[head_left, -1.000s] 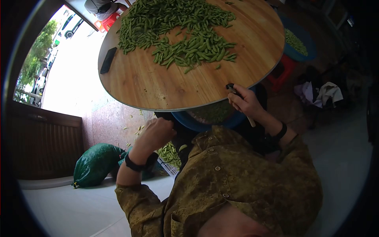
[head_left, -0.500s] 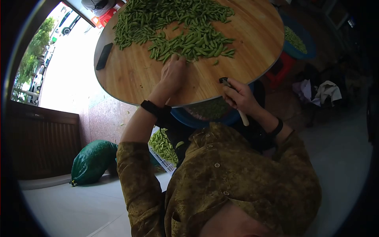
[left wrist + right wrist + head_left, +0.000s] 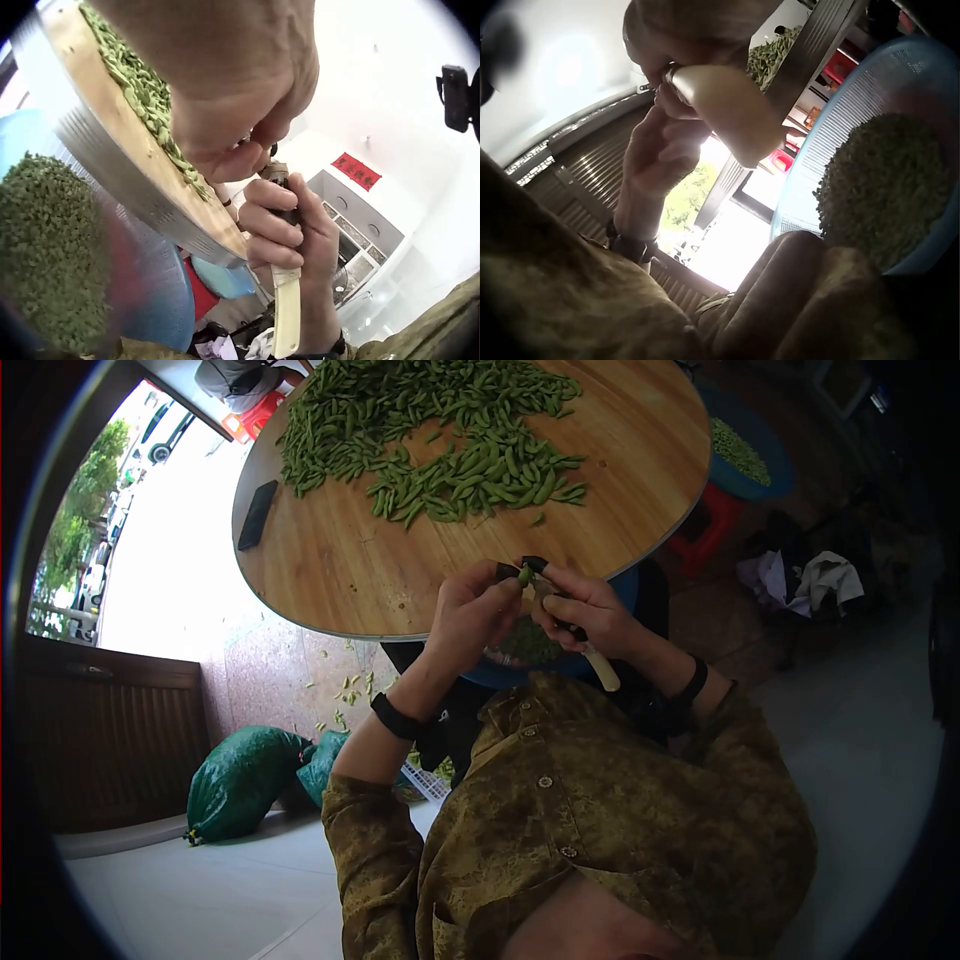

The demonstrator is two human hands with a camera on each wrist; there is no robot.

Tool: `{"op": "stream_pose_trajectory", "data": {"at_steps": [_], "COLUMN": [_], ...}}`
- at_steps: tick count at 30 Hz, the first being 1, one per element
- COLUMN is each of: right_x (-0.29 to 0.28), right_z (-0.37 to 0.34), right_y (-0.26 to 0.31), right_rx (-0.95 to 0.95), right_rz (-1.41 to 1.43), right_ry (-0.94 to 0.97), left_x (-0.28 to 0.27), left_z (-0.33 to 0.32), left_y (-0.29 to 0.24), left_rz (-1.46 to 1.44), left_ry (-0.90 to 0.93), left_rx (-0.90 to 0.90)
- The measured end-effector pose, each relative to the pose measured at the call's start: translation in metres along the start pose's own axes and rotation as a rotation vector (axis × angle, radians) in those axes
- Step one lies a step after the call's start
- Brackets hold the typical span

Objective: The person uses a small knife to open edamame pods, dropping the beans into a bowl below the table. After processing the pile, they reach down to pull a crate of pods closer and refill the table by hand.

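My left hand point(image 3: 470, 612) pinches a green bean pod point(image 3: 526, 574) with its fingertips, just off the near edge of the round wooden table point(image 3: 340, 585). Close against it, my right hand point(image 3: 590, 610) grips a tool by its pale handle point(image 3: 286, 319), whose upper part is wrapped with tape. The tool's working end sits among the fingers, mostly hidden. Dark coverings show on fingertips of both hands. Beyond the hands lies a heap of green pods point(image 3: 470, 475). In the right wrist view the pale handle butt point(image 3: 735, 112) sticks out below the right hand.
Below the table edge stands a blue basin point(image 3: 176, 311) of small green bits point(image 3: 49, 247). Another blue basin point(image 3: 783, 472) sits over a red stool point(image 3: 705, 530). A dark flat block point(image 3: 257, 515) lies at the table's left. Green sacks point(image 3: 240, 785) and a white basket point(image 3: 428, 782) are on the floor.
My left hand reached forward to the near edge of the heap, then came back to the right hand with a pod. The right hand keeps the tool and has shifted slightly left.
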State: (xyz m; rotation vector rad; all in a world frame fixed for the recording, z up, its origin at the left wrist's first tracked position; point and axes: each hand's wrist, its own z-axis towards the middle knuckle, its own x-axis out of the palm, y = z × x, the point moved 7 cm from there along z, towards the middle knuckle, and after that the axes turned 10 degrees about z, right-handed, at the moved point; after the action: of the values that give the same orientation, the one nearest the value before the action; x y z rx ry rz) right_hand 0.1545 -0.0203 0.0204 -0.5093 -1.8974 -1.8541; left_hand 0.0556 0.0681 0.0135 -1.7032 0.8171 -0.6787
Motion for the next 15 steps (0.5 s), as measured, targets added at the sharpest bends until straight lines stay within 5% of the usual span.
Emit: {"op": "stream_pose_trajectory", "data": {"at_steps": [10, 12, 15], "right_x": [0.007, -0.005, -0.001], "right_z": [-0.003, -0.008, -0.009], "right_y": [0.001, 0.010, 0.001], "right_rx": [-0.015, -0.187, -0.128], "right_rz": [0.009, -0.241, -0.279], "right_ry": [0.045, -0.200, -0.073], "left_x": [-0.003, -0.006, -0.007], "left_z": [0.002, 0.002, -0.001], "left_y": [-0.003, -0.005, -0.003], "left_rz": [0.074, 0.108, 0.112], "left_ry": [-0.046, -0.071, -0.086], "left_rx": [0.135, 0.167, 0.137]}}
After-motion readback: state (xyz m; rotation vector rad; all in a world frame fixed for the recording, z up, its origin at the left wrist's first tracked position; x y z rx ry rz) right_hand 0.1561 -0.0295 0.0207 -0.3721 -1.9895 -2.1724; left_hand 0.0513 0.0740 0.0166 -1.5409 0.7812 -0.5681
